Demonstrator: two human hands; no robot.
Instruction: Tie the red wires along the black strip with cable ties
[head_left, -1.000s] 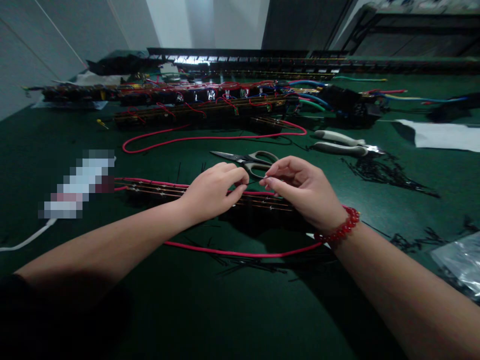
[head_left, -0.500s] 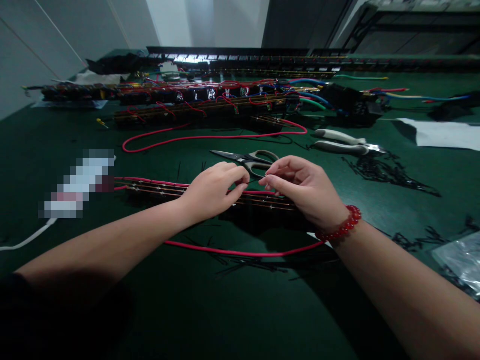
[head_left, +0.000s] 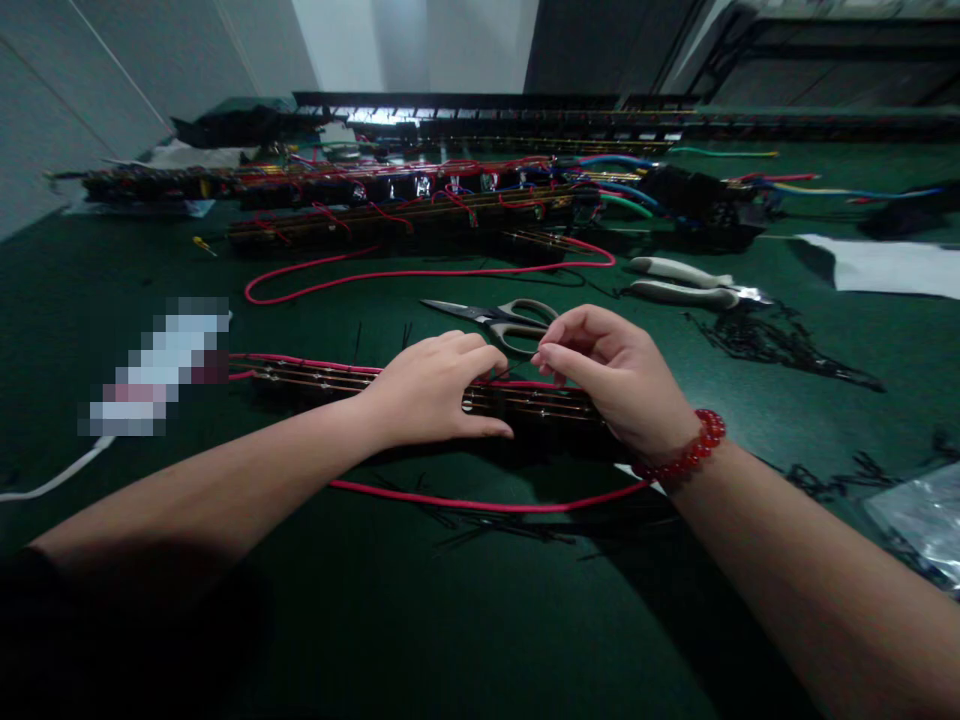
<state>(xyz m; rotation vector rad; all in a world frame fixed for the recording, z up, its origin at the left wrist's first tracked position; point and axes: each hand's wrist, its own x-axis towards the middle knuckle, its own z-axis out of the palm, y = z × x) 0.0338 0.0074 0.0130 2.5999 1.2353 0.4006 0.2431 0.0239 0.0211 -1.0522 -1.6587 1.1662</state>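
A long dark assembly with copper-coloured rods [head_left: 532, 402] lies on the green table, a red wire [head_left: 315, 363] running along its far side. My left hand [head_left: 442, 390] is over its middle, thumb spread away from the fingers on the near side. Its fingers curl at the far side, their tips partly hidden. Just to the right, my right hand [head_left: 600, 365] pinches the end of a thin black cable tie [head_left: 519, 369] between thumb and forefinger. The tie's other end is hard to make out near the left fingers. Scissors [head_left: 487, 315] lie just beyond both hands.
Grey-handled pliers [head_left: 682, 283] lie right of the scissors, beside a heap of black cable ties [head_left: 765, 345]. More loose ties [head_left: 510, 525] are scattered in front. Wired assemblies [head_left: 405, 190] stretch across the back. A clear plastic bag [head_left: 922, 520] rests at the right edge.
My left thumb has swung away from the fingers and down toward me, opening the pinch. My right hand keeps its pinch and has shifted only slightly.
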